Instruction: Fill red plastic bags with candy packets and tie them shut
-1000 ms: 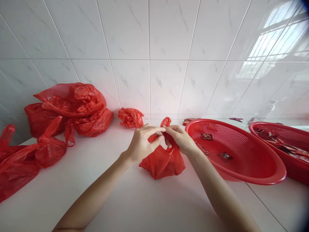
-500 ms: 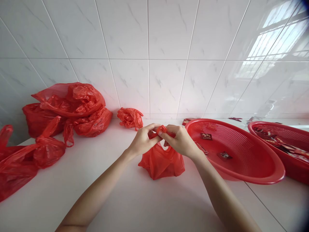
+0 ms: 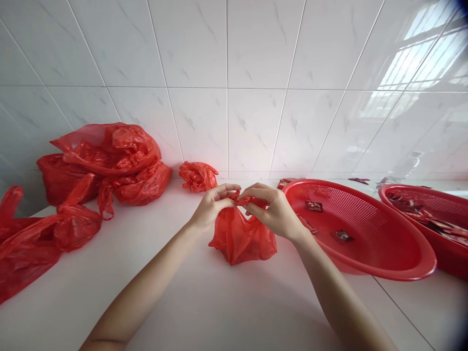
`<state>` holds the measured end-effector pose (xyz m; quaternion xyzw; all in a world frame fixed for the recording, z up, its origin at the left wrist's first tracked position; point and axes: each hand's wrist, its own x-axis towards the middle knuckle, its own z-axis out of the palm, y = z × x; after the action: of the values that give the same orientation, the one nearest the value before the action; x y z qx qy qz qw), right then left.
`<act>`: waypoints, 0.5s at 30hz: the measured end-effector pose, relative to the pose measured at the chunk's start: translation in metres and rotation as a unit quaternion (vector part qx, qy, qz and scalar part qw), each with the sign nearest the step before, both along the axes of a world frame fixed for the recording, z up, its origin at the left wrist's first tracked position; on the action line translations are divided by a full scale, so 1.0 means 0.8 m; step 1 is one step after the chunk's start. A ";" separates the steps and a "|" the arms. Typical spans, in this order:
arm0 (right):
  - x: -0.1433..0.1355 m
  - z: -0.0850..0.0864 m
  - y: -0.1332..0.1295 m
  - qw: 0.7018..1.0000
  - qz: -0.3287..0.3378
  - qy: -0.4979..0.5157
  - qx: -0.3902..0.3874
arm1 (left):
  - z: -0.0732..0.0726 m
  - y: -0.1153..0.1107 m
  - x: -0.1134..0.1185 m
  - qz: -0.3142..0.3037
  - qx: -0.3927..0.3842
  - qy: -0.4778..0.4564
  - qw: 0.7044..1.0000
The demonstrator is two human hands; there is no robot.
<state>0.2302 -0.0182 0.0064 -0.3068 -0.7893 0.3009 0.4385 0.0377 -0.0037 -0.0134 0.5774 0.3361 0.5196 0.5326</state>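
Note:
A small red plastic bag (image 3: 244,241) rests upright on the white counter in front of me, its body filled out. Its two handles are drawn together at the top, where my fingers meet. My left hand (image 3: 214,207) pinches the handle on the left. From the other side my right hand (image 3: 268,207) grips the other handle between thumb and fingers. An opening shows between the handles below my fingertips. What lies inside the bag is hidden.
Tied red bags (image 3: 76,224) and a heap of red bags (image 3: 120,161) are at left. A crumpled red bag (image 3: 198,176) lies by the tiled wall. At right, a red basket (image 3: 383,234) holds a few wrapped sweets; behind it stands a second basket (image 3: 449,195) with many packets.
My fingers have moved slightly apart, and the bunched handle loop above my thumbs has flattened between them. The bag stays in nearly the same place.

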 end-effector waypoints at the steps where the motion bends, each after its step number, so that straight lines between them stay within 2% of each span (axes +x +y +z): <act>1: 0.001 0.000 0.001 1.000 0.004 -0.003 0.006 | 0.002 0.000 -0.003 -0.007 -0.020 -0.018 1.000; 4: 0.002 0.002 0.002 0.999 0.029 -0.013 0.035 | 0.006 -0.003 -0.009 0.004 -0.055 -0.049 0.997; 9: 0.003 0.003 0.000 0.996 0.042 -0.033 0.071 | 0.008 -0.003 -0.019 0.095 -0.047 -0.054 0.993; 15: 0.016 0.006 0.000 0.987 0.077 -0.091 0.112 | -0.006 0.017 -0.053 0.192 -0.031 -0.053 0.979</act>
<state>0.2427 -0.0180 0.0111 -0.2207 -0.8758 0.2143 0.3719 -0.0049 0.0099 -0.0183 0.4568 0.4279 0.6316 0.4576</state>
